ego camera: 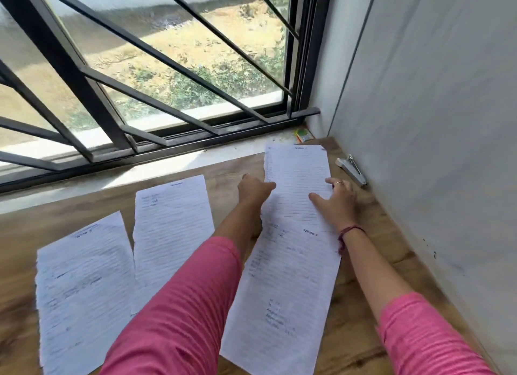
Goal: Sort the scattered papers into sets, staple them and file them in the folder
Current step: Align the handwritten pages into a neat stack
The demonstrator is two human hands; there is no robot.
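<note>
Several lined, handwritten sheets lie on a wooden table [372, 234]. At the far right lies one sheet [298, 176], overlapping a nearer sheet [282, 285]. My left hand [255, 189] pinches the far sheet's left edge. My right hand [337, 201] lies on its right side with fingers spread and thumb on the paper. Two more sheets lie to the left, one in the middle [170, 220] and one at the near left [84, 288]. A silver stapler [352, 169] sits by the right wall. No folder is in view.
A barred window [156, 75] with a pale stone sill [112, 176] runs along the table's far side. A grey wall [436, 139] closes the right side. A small green and yellow box [303, 134] sits in the far corner on the sill.
</note>
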